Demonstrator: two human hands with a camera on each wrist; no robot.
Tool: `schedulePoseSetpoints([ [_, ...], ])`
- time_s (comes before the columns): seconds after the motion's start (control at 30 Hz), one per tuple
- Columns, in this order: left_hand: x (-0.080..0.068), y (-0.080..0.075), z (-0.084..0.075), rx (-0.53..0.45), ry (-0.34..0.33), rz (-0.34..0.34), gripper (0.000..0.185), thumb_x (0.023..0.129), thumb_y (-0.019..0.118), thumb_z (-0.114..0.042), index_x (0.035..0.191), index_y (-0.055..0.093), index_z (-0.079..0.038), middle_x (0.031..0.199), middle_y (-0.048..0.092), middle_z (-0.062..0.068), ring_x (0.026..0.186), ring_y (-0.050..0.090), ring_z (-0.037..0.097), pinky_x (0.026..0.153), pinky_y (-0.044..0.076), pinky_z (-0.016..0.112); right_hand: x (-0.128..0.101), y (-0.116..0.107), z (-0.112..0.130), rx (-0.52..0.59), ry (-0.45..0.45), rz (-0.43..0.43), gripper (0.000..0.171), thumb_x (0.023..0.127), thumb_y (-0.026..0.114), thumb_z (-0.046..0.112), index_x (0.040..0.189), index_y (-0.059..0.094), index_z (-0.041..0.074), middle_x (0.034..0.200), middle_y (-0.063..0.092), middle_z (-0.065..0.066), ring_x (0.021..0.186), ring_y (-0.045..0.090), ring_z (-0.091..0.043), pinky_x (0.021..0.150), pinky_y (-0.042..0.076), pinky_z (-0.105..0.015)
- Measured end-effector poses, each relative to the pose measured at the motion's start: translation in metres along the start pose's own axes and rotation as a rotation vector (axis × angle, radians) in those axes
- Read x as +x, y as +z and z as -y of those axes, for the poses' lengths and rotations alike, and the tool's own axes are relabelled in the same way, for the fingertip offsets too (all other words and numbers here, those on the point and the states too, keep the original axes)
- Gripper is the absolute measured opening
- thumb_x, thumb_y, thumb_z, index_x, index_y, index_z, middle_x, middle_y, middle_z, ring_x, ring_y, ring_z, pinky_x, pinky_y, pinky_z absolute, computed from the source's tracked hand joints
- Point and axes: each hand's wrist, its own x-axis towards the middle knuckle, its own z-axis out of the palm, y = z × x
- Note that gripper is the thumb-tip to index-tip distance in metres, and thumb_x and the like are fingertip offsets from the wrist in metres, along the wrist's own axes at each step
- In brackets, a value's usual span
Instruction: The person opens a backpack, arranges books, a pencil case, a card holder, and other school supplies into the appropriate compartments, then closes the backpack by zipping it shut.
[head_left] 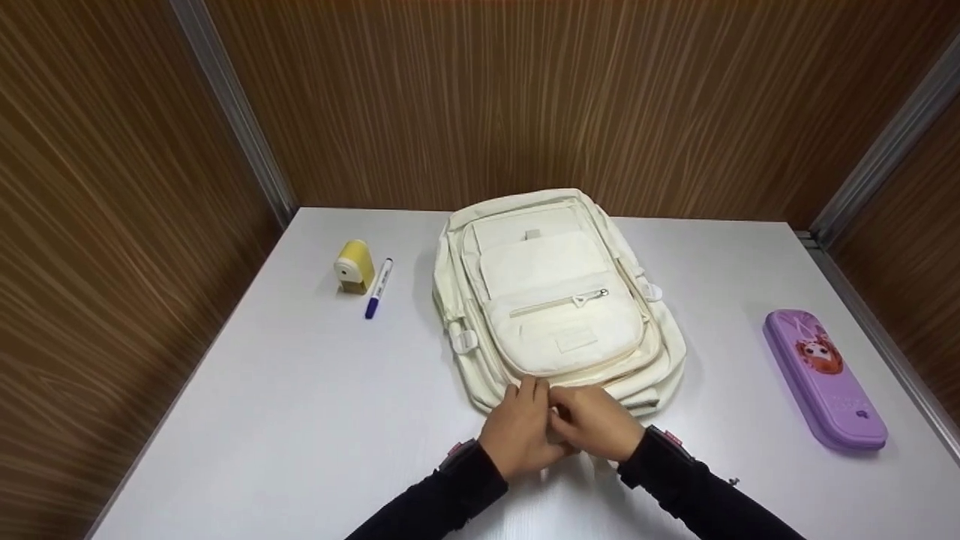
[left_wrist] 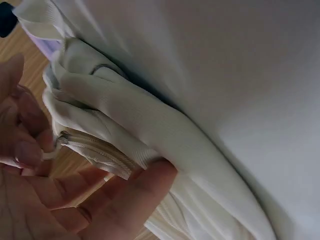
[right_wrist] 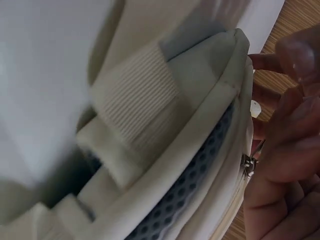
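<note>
A cream backpack point(head_left: 555, 300) lies flat on the white table point(head_left: 300, 405), front pocket up. Both hands meet at its near edge. My left hand point(head_left: 517, 431) grips the cream fabric there. In the left wrist view its fingers point(left_wrist: 120, 195) curl under the ribbed zipper seam of the backpack point(left_wrist: 150, 115) and pinch a small white cord. My right hand point(head_left: 600, 424) touches the left one and holds the same edge. In the right wrist view its fingers point(right_wrist: 285, 150) curl at a metal zipper slider point(right_wrist: 247, 165) on the backpack point(right_wrist: 150, 125), beside grey mesh padding.
A yellow pencil sharpener point(head_left: 354, 266) and a blue-capped pen point(head_left: 379, 288) lie to the left of the backpack. A purple pencil case point(head_left: 823, 379) lies at the right near the table's edge. Wood-panelled walls close in on three sides.
</note>
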Motion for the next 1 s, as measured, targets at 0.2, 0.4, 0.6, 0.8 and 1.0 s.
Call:
schedulePoseSetpoints([
  [0.2, -0.003, -0.014, 0.018, -0.234, 0.075, 0.118, 0.074, 0.079, 0.070, -0.053, 0.134, 0.050, -0.007, 0.126, 0.057, 0.006, 0.111, 0.058, 0.021, 0.096, 0.050, 0.030, -0.004, 0.000, -0.004, 0.006, -0.002, 0.004, 0.004, 0.085, 0.066, 0.009, 0.084, 0.066, 0.014, 0.061, 0.050, 0.012, 0.055, 0.041, 0.003, 0.051, 0.038, -0.017],
  [0.4, 0.003, -0.025, 0.061, -0.274, 0.090, 0.076, 0.056, 0.084, 0.065, -0.027, 0.135, 0.052, -0.008, 0.127, 0.060, 0.007, 0.115, 0.058, 0.025, 0.097, 0.051, 0.035, -0.007, -0.002, -0.008, 0.006, -0.005, 0.028, 0.009, 0.086, 0.066, 0.011, 0.079, 0.063, 0.016, 0.061, 0.047, 0.014, 0.055, 0.038, 0.003, 0.052, 0.035, -0.017],
  [0.6, 0.014, -0.027, 0.105, -0.139, 0.043, 0.007, 0.063, 0.075, 0.060, 0.002, 0.137, 0.048, 0.000, 0.137, 0.055, 0.016, 0.130, 0.048, 0.035, 0.114, 0.036, 0.041, -0.009, -0.006, -0.010, -0.007, -0.008, 0.029, 0.009, 0.087, 0.065, 0.012, 0.079, 0.064, 0.018, 0.060, 0.046, 0.015, 0.054, 0.037, 0.004, 0.051, 0.033, -0.017],
  [0.8, 0.023, -0.020, 0.124, -0.043, -0.117, 0.117, 0.071, 0.081, 0.057, 0.009, 0.147, 0.040, -0.008, 0.154, 0.040, 0.014, 0.140, 0.033, 0.049, 0.110, 0.040, 0.051, -0.010, -0.010, -0.014, -0.011, 0.018, 0.039, 0.007, 0.087, 0.065, 0.013, 0.082, 0.067, 0.017, 0.061, 0.050, 0.014, 0.055, 0.039, 0.004, 0.052, 0.035, -0.017],
  [1.0, 0.034, -0.007, 0.131, 0.021, -0.147, 0.172, 0.072, 0.085, 0.061, 0.006, 0.149, 0.040, -0.019, 0.158, 0.035, 0.009, 0.141, 0.033, 0.047, 0.109, 0.041, 0.051, -0.010, -0.013, -0.019, 0.016, 0.049, 0.065, 0.005, 0.088, 0.064, 0.013, 0.084, 0.068, 0.016, 0.063, 0.051, 0.013, 0.055, 0.039, 0.003, 0.052, 0.035, -0.017],
])
